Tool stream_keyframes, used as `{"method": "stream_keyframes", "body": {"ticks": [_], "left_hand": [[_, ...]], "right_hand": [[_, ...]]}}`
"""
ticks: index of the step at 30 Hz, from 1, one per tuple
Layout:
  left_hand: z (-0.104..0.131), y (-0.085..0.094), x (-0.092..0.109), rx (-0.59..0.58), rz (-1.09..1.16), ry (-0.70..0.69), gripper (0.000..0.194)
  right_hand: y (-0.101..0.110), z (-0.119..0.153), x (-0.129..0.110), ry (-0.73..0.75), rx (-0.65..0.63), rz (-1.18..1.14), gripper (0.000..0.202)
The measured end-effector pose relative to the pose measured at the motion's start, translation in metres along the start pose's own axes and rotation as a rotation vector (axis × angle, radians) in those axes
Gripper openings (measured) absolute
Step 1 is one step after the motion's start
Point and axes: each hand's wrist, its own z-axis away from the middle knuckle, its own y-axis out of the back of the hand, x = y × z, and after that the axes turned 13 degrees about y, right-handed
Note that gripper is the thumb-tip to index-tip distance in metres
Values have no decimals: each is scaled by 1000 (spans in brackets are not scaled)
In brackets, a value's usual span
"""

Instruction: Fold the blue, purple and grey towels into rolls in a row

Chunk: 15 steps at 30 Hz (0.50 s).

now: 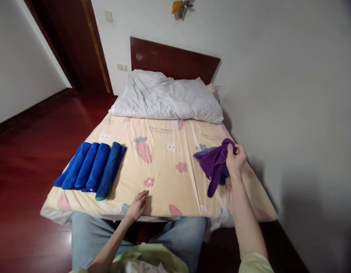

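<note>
My right hand (237,158) is closed on a purple towel (215,161), gripping it by one end near the bed's right side. The rest of that towel hangs down in loose folds. Partly hidden beneath it lies a blue-grey cloth (202,152). My left hand (139,204) rests near the front edge of the bed with nothing visible in it, its fingers loosely stretched out. On the left side several rolled blue towels (87,167) lie side by side. The rightmost roll (107,176) is darker and has a green edge.
A bed sheet (164,189) printed with carrots, flowers and cats covers the bed. At its far end lies a bunched white quilt (166,96) before the dark wooden headboard (169,57). A white wall (291,113) runs along the right. My knees are at the front edge.
</note>
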Motion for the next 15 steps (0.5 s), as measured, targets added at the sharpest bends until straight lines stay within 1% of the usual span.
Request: {"method": "stream_keyframes", "body": {"ticks": [1, 3, 5, 8, 10, 12, 14, 15], "left_hand": [[12, 8, -3, -32, 23, 2, 40], [42, 24, -9, -79, 69, 35, 37], [79, 37, -15, -103, 107, 96, 36], [135, 45, -24, -97, 155, 206, 35], [164, 45, -32, -92, 184, 262, 34], [180, 45, -37, -100, 204, 293, 34], [181, 46, -38, -101, 216, 308, 35], [176, 48, -36, -96, 220, 309, 35]], "right_hand": [[4, 0, -12, 6, -31, -47, 48], [5, 1, -30, 4, -99, -135, 49], [0, 0, -38, 8, -151, -159, 49], [-10, -10, -31, 10, -197, -80, 45], [-11, -25, -19, -28, -208, -46, 42], [-8, -48, -6, -88, -169, -52, 41], [-1, -74, 2, -111, -71, -57, 40], [3, -87, 4, -81, -29, -70, 40]]}}
